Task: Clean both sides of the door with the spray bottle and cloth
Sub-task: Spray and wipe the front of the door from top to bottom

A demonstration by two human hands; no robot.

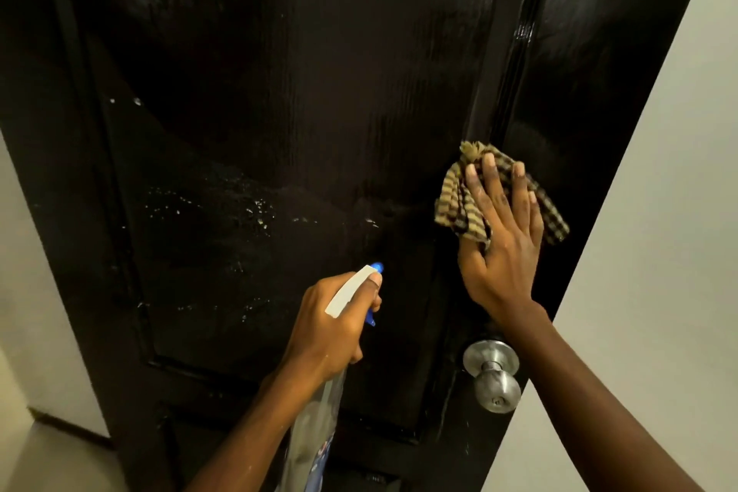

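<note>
A glossy black panelled door (299, 92) fills the view, with wet droplets and streaks across its middle panel. My left hand (331, 326) grips the neck of a clear spray bottle (315, 423); its white head and blue nozzle point at the door, and a finger lies on the trigger. My right hand (503, 248) presses a brown-and-tan checked cloth (455, 204) flat against the door's right stile, fingers spread straight, thumb tucked round the cloth's lower edge.
A round metal door knob (495, 377) sticks out just below my right wrist. Pale wall (659, 252) shows past the door's right edge and another strip of wall at the lower left, with a bit of floor (48, 459).
</note>
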